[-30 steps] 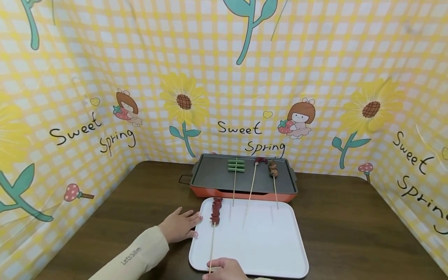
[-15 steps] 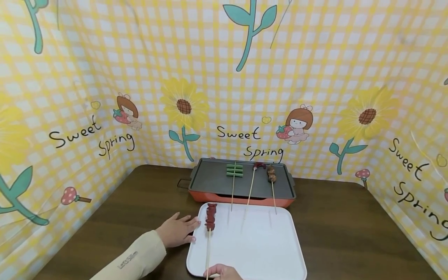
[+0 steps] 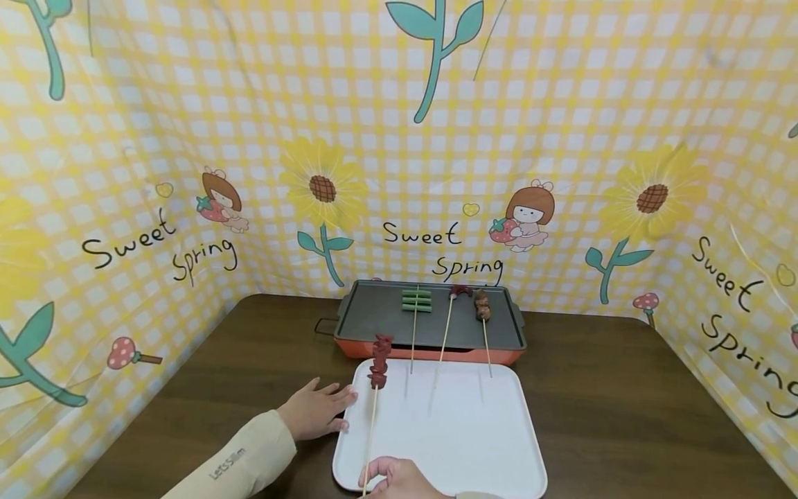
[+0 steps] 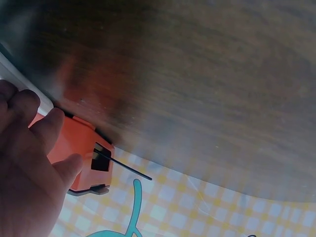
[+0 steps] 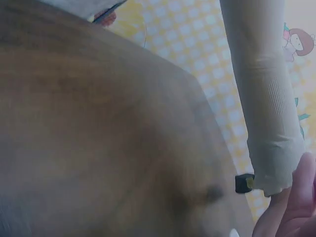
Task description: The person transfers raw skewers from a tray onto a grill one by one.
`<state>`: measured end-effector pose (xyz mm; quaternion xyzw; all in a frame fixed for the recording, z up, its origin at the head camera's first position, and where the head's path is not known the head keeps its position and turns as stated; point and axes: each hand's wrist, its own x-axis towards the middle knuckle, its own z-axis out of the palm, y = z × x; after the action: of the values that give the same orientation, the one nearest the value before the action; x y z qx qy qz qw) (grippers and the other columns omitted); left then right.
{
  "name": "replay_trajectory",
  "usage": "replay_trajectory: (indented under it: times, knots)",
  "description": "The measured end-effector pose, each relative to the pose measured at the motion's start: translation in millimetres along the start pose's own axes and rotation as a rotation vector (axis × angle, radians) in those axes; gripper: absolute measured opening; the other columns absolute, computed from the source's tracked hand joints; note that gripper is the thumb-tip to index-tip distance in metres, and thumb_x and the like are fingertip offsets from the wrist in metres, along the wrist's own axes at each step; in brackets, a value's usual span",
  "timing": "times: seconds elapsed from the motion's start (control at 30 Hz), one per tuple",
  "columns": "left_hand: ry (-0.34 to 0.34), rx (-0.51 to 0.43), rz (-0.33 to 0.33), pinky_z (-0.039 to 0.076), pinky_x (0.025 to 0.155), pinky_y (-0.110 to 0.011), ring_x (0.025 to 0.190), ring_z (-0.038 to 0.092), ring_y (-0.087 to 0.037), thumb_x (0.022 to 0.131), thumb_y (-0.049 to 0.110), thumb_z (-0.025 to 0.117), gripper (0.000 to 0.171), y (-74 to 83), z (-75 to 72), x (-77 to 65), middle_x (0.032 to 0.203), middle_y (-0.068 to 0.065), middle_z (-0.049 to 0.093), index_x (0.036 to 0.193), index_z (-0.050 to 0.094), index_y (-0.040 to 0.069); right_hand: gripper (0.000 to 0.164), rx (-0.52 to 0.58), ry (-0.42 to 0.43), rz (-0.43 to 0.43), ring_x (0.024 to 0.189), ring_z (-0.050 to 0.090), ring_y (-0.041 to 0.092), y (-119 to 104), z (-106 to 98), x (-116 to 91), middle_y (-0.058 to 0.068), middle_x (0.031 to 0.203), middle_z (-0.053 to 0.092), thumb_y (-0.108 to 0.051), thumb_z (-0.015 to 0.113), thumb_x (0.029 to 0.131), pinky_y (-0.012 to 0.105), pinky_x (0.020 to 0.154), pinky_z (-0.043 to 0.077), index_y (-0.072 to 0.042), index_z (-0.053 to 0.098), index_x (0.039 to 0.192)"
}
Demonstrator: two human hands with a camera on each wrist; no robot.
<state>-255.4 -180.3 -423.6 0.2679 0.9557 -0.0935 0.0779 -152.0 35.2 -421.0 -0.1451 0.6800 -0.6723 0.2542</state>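
Observation:
Between the fingers of my right hand [image 3: 402, 478] is the lower end of a wooden stick, part of a red meat skewer [image 3: 379, 362]. The skewer slants up over the left side of the white tray [image 3: 461, 430], its meat near the tray's far left corner. My left hand [image 3: 316, 409] rests at the tray's left edge with its fingers spread. In the left wrist view that hand [image 4: 29, 163] lies against the white rim, beside the orange grill body [image 4: 74, 143]. The right wrist view shows only fingers [image 5: 301, 197] at its lower right edge; the skewer is out of it.
Behind the tray stands a grill [image 3: 374, 326] with a dark flat plate. On it lie a green vegetable skewer [image 3: 416, 301], a dark red curved skewer [image 3: 460, 292] and a brown meat skewer [image 3: 483, 306], their sticks reaching over the tray. A wire handle [image 3: 325, 326] juts out left.
The red meat skewer has shifted left, then its meat end has risen toward the grill, with my right hand holding the stick. My left hand stays at the tray edge.

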Motion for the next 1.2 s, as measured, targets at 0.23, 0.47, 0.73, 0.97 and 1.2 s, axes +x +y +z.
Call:
replay_trajectory:
  times: [0.23,0.47,0.73,0.97,1.2]
  knots:
    - [0.014,-0.014,0.006,0.031,0.106,-0.053,0.13,0.046,-0.026,0.092,0.043,0.057,0.055,-0.4,-0.8,-1.0,0.142,-0.002,0.05,0.139,0.052,0.015,0.011,0.014,0.055,0.093,0.054,0.056,0.0,-9.5,-2.8,7.8,0.004,0.067,0.067,0.007,0.064,0.082,0.014,0.054,0.049,0.01,0.067,0.093]
    - [0.017,-0.055,0.002,0.031,0.105,-0.056,0.13,0.046,-0.029,0.091,0.042,0.058,0.056,-3.0,-2.3,-0.4,0.143,-0.003,0.049,0.14,0.052,0.014,0.013,0.122,0.079,0.069,0.048,0.056,0.003,-16.1,-9.8,25.6,0.0,0.059,0.059,0.009,0.061,0.085,0.017,0.049,0.05,0.008,0.064,0.098]
    - [-0.003,-0.037,-0.03,0.027,0.108,-0.055,0.132,0.043,-0.027,0.09,0.044,0.058,0.056,2.8,-5.1,-2.0,0.142,0.0,0.05,0.139,0.053,0.016,0.016,0.11,0.074,0.064,0.048,0.057,0.004,-28.0,-17.4,31.4,0.0,0.06,0.06,0.011,0.06,0.084,0.019,0.051,0.052,0.009,0.063,0.099]
    - [-0.008,-0.015,-0.036,0.025,0.109,-0.053,0.134,0.041,-0.024,0.091,0.045,0.057,0.056,2.8,-4.8,-2.1,0.143,0.001,0.05,0.139,0.053,0.017,0.019,0.064,0.095,0.047,0.049,0.057,0.005,-37.7,-26.7,46.4,0.002,0.064,0.061,0.012,0.059,0.082,0.021,0.053,0.053,0.011,0.062,0.101]
    - [-0.005,-0.008,-0.033,0.027,0.108,-0.054,0.134,0.04,-0.023,0.091,0.047,0.056,0.057,0.1,0.3,2.0,0.143,0.002,0.049,0.139,0.053,0.018,0.016,0.051,0.1,0.037,0.049,0.057,0.005,-45.9,-36.9,56.6,0.0,0.061,0.06,0.008,0.059,0.087,0.02,0.052,0.052,0.01,0.063,0.103]
